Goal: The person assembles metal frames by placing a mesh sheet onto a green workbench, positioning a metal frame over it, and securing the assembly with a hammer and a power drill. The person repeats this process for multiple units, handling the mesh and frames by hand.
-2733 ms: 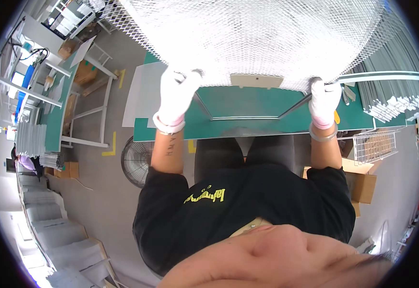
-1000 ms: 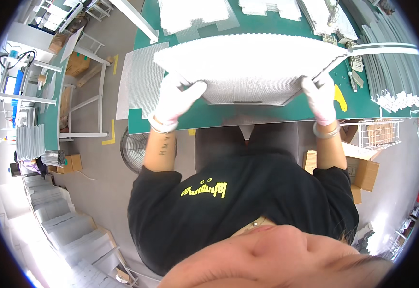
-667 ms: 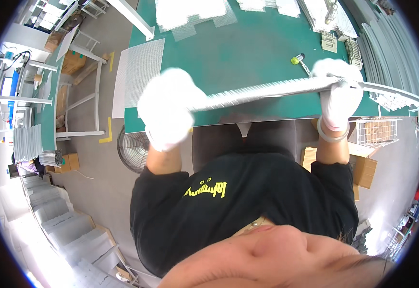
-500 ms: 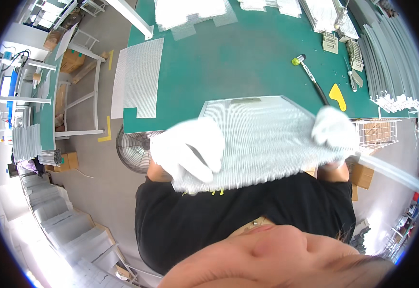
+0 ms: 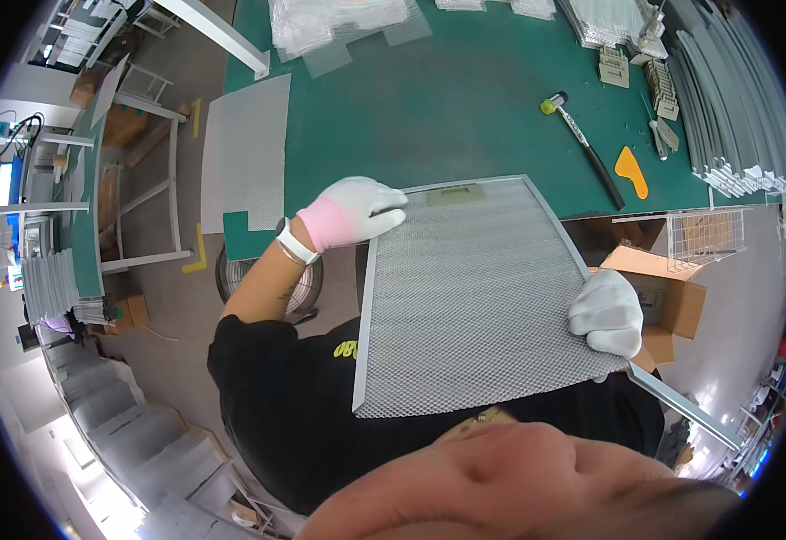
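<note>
A rectangular metal mesh filter panel (image 5: 474,306) stands tilted in front of me, its far edge by the table's near edge and its near edge by my shirt. Grey framing strips line its left, far and right sides; the near edge shows bare mesh. My left hand (image 5: 357,212), in a white glove with a pink cuff, grips the far left corner with thumb and fingers. On the right side, my white-gloved right hand (image 5: 607,313) is closed around the frame edge. From the near right corner a metal strip (image 5: 685,409) sticks outward.
On the green table (image 5: 411,108) lie a mallet (image 5: 583,148), a yellow scraper (image 5: 631,173), pliers (image 5: 658,135) and mesh sheets (image 5: 244,144). Grey strips (image 5: 735,108) are stacked at right. A fan (image 5: 307,292), a carton (image 5: 672,306) and a wire basket (image 5: 706,236) stand below.
My left hand has gone from the panel's near left part up to its far left corner. The panel now shows its face more fully, and my right hand has come lower with it.
</note>
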Demonstrator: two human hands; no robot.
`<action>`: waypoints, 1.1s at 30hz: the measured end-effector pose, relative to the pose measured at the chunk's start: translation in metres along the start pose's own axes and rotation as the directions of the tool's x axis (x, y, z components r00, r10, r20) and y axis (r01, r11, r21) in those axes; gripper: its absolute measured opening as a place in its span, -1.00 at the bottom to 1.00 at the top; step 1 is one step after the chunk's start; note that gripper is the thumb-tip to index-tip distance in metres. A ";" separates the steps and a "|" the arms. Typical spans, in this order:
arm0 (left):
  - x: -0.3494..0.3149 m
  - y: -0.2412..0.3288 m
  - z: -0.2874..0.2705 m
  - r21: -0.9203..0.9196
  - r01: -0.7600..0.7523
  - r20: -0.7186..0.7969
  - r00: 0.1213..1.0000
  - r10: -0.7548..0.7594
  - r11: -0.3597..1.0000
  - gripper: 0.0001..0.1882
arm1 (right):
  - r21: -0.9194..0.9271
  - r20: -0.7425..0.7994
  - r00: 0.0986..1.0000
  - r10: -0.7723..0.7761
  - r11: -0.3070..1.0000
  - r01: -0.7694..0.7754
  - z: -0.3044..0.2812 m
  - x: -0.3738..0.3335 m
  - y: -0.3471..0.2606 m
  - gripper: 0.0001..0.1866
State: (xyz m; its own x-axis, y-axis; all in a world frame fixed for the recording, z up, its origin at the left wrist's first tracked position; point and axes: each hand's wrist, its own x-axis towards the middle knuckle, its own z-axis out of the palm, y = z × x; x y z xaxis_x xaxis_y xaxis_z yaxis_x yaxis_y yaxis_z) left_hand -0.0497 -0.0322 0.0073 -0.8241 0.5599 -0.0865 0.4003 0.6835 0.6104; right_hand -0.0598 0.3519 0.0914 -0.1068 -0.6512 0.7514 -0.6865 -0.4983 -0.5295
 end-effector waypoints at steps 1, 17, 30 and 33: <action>0.003 0.000 -0.009 0.068 0.016 0.076 0.997 -0.021 0.998 -0.62 | -0.026 0.031 0.999 -0.043 0.999 0.044 -0.001 0.002 -0.001 -0.73; 0.136 0.004 0.049 -0.247 -0.230 0.331 0.893 0.305 0.941 -0.37 | -0.041 -0.005 0.980 -0.201 0.979 0.201 -0.002 0.005 0.015 -0.33; -0.002 0.085 -0.068 -0.105 -0.761 -0.828 0.423 0.367 0.640 -0.59 | -0.151 -0.472 0.876 0.096 0.970 -0.188 -0.044 0.050 0.069 -0.75; 0.012 0.096 -0.057 0.131 -0.652 -0.918 0.205 0.340 0.746 -0.65 | -0.105 -0.531 0.844 0.077 0.982 -0.155 -0.041 0.046 0.075 -0.64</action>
State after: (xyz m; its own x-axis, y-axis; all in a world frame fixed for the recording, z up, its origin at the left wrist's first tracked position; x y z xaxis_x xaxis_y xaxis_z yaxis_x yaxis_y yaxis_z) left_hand -0.0438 0.0139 0.1096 -0.4009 -0.0822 0.9124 0.8889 0.2062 0.4091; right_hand -0.1456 0.3086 0.1024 -0.5249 -0.2838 0.8024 -0.7330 -0.3285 -0.5957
